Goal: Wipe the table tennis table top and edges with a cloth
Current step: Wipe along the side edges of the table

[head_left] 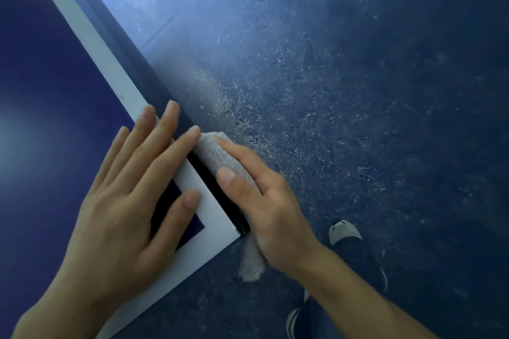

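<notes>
Corner of the bench (49, 69): smooth matte dark-blue top, flat white border stripe (110, 63) running along both sides to a sharp corner, dark side edge (220, 195) below it. Left hand (132, 190) is lying flat on the corner, fingers straight and spread, gripping nothing. Right hand (264, 201) is pressing the cloth (217, 151) against the side edge, thumb and index finger curled over it. Cloth is pale, nubby terry, bunched into a roll; a tail is hanging below the wrist. Floor (358, 91) is blue, scuffed with whitish scratchy marks, glare upper left. Striped shoe (344, 231) is showing by the right forearm. No readable writing.
</notes>
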